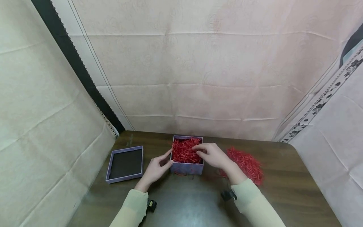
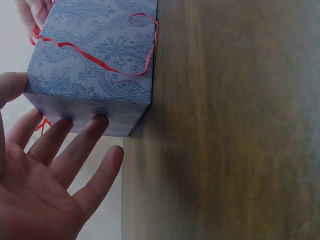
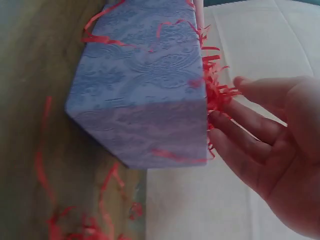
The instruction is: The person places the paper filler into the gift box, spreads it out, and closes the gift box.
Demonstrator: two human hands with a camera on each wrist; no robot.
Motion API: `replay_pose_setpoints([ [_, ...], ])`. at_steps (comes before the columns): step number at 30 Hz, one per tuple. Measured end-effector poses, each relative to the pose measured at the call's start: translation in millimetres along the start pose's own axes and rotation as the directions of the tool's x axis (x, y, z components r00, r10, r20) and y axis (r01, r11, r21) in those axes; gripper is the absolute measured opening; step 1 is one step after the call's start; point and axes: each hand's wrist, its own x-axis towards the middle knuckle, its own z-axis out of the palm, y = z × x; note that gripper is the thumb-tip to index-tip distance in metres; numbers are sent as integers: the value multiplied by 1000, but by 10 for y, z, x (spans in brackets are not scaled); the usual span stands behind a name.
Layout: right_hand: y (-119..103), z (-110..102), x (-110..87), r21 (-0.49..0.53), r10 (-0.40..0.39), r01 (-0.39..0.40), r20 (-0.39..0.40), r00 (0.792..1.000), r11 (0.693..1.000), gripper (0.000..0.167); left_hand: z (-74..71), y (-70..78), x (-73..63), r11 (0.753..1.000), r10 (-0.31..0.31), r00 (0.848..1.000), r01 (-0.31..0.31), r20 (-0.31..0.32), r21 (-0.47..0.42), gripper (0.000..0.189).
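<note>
A bluish-purple patterned box point(image 1: 186, 168) stands uncovered on the table, filled with red shredded paper point(image 1: 183, 152). My left hand point(image 1: 155, 169) steadies the box's left side, its fingers extended and their tips against the wall point(image 2: 87, 107), the thumb near the front corner. Over the box's right edge, my right hand point(image 1: 212, 155) touches the shredded paper with loosely bent fingers. In the right wrist view, red strands point(image 3: 215, 90) stick up past the rim between the thumb and fingertips, with a gap between them. What lies beneath the paper is hidden.
To the left lies the box lid point(image 1: 126, 164), its dark inside facing up. A loose pile of red shredded paper point(image 1: 248, 165) sits on the table point(image 1: 286, 189) at the right. A stray red strand point(image 2: 95, 59) clings to the box front. Pale cloth point(image 1: 198, 63) hangs behind the table.
</note>
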Motion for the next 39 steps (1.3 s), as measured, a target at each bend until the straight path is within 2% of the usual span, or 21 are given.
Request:
replay_pose_setpoints([
  [5,151,37,-169,85,21,-10,-135,991,996,27,-5,-21,14,1000,-13,1000,13,5,-4,57],
  [8,209,71,-257,142,53,-27,-181,982,989,24,-7,-28,13,1000,-18,1000,18,6,-3,57],
  [15,242,243,-491,245,101,-45,-221,970,968,16,-3,-29,0,1000,4,1000,-4,8,-23,58],
  [22,232,554,-693,278,142,-72,-240,960,958,10,7,-28,7,1000,-8,1000,8,11,-15,58],
  [25,189,719,-698,278,149,-80,-236,960,957,13,-8,-21,-2,1000,-17,1000,18,11,-11,58],
  [31,59,973,-589,279,150,-80,-239,959,957,22,-36,9,6,1000,-25,1000,25,10,2,58],
  [39,-119,1258,-395,341,193,-86,-296,935,936,24,-32,17,9,999,-40,999,40,19,11,58],
])
